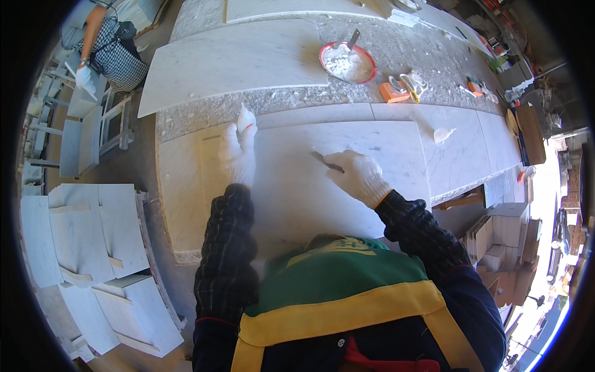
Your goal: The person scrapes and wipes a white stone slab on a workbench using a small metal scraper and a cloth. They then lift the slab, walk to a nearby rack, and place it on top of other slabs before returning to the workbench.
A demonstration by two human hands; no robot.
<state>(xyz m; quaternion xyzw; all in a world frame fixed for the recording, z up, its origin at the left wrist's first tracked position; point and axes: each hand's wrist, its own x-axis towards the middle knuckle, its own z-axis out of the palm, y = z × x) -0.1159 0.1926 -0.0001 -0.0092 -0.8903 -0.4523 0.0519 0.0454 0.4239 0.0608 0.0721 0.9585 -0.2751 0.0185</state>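
In front of me lies a white marble slab (pixel 372 139) with faint grey veins. My left hand (pixel 237 152), in a white knit glove, is closed at the slab's left edge around a small white squeeze bottle (pixel 246 116) with a pointed tip. Most of that bottle is hidden by the fingers. Over the slab's middle, my right hand (pixel 359 173), gloved the same way, grips a putty knife (pixel 323 160) whose blade angles to the left. The blade is just above or on the surface; I cannot tell which.
A red-rimmed bowl (pixel 348 64) of white paste holds another spatula. Near it are an orange box (pixel 394 92) and another white squeeze bottle (pixel 443 134). A larger slab (pixel 235 62) lies behind. Stacked panels (pixel 99 235) stand left; a co-worker (pixel 118 56) stands far left.
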